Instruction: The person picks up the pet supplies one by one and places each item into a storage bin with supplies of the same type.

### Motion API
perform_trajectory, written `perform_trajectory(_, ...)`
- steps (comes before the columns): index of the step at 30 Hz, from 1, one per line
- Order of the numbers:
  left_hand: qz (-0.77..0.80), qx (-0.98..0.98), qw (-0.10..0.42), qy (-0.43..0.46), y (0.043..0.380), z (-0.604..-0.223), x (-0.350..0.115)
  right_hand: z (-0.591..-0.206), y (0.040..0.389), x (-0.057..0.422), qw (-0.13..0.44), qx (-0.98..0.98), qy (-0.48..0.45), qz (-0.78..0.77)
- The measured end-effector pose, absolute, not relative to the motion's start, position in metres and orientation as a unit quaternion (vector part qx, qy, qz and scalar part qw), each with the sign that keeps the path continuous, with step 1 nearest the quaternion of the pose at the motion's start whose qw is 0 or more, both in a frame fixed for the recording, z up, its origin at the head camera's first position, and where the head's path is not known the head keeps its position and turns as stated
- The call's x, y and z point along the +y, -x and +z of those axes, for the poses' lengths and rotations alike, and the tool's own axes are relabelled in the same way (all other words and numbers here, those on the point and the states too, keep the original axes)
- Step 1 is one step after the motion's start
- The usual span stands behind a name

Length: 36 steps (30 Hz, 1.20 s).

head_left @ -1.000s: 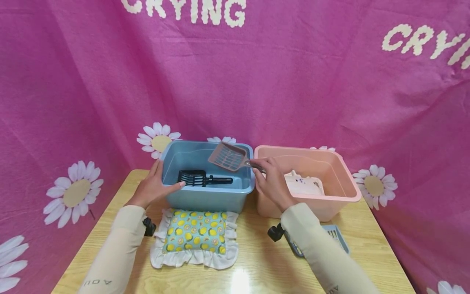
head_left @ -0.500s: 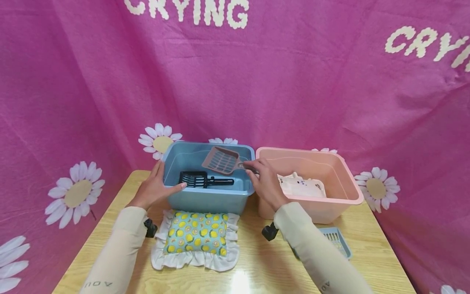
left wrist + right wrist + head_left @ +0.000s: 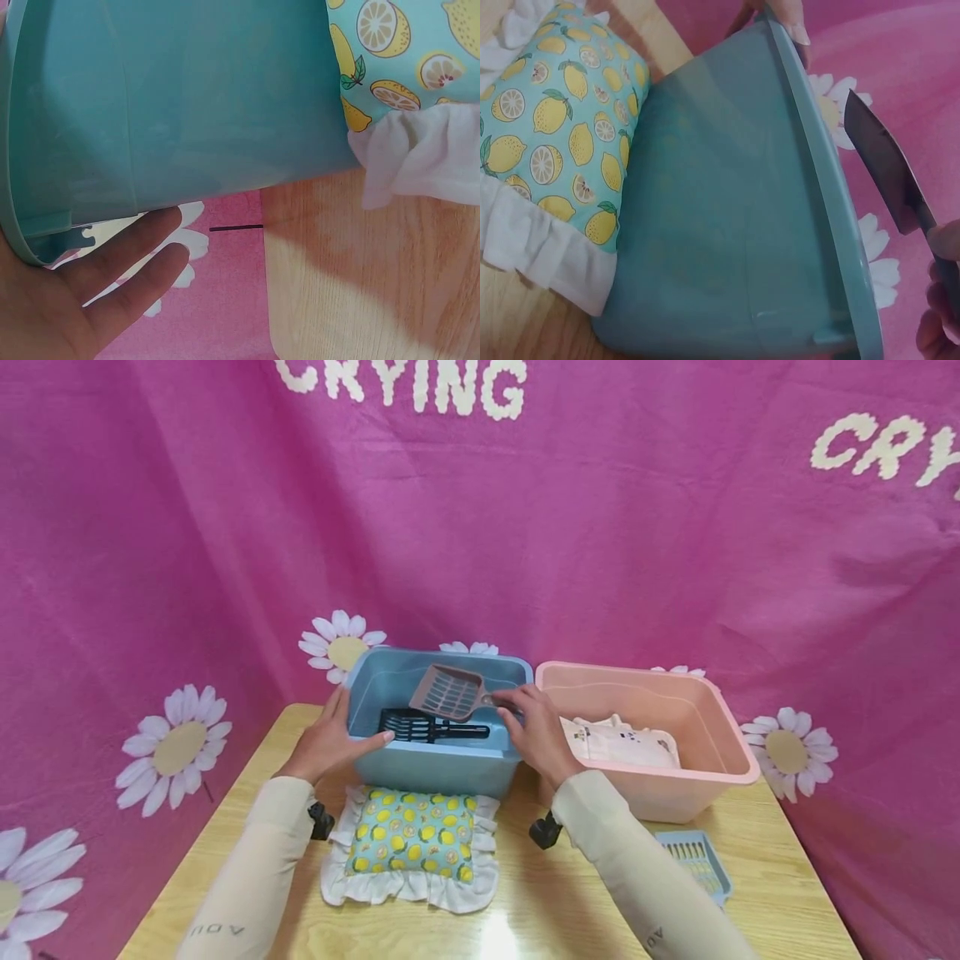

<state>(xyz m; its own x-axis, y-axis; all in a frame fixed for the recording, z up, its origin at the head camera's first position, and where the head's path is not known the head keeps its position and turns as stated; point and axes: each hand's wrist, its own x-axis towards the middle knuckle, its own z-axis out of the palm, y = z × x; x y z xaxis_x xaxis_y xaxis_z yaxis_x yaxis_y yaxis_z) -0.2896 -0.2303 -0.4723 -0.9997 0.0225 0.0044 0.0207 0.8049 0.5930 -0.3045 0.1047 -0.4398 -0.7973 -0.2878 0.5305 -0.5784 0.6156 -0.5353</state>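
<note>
In the head view, my right hand (image 3: pixel 536 722) holds a brownish slotted litter scoop (image 3: pixel 447 692) by its handle. Its head is tilted above the inside of a blue plastic bin (image 3: pixel 438 768). A black litter scoop (image 3: pixel 408 725) lies within that bin, its handle toward the right. My left hand (image 3: pixel 326 745) rests at the bin's left front corner, thumb along the front rim. In the left wrist view its visible fingers (image 3: pixel 139 292) are straight beside the bin wall. The right wrist view catches the held scoop side-on, beyond the rim.
A pink bin (image 3: pixel 645 789) containing a pale patterned item (image 3: pixel 626 745) stands to the right. Before the blue bin lies a lemon-print pillow (image 3: pixel 412 839) with white ruffles. A blue-grey slotted scoop (image 3: pixel 697 860) lies partly under my right sleeve. A magenta curtain (image 3: pixel 600 543) hangs behind the table.
My right hand has moved left, bringing the brownish scoop further over the blue bin and nearer the black scoop. My left hand stays at the bin's corner. The head view has shifted slightly.
</note>
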Motion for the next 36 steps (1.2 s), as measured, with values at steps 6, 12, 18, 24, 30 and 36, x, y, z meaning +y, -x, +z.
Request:
perform_trajectory(6,0.309,0.951,-0.001,-0.013,0.291,-0.472,-0.231,-0.442,0.306,0.096,0.184,-0.874,-0.254,0.371)
perform_trajectory(12,0.308,0.951,0.004,-0.008,0.291,-0.471,-0.23,-0.444,0.307,0.09,0.149,-0.885,-0.24,0.37)
perform_trajectory(18,0.308,0.951,0.001,-0.009,0.292,-0.472,-0.23,-0.449,0.309,0.084,0.134,-0.887,-0.244,0.368)
perform_trajectory(24,0.306,0.952,0.003,-0.009,0.291,-0.473,-0.23,-0.453,0.311,0.077,0.115,-0.887,-0.243,0.376)
perform_trajectory(30,0.31,0.951,-0.003,-0.009,0.291,-0.474,-0.23,-0.454,0.31,0.072,0.104,-0.888,-0.242,0.377)
perform_trajectory(36,0.313,0.95,-0.006,-0.011,0.291,-0.473,-0.23,-0.458,0.311,0.071,0.111,-0.893,-0.247,0.359)
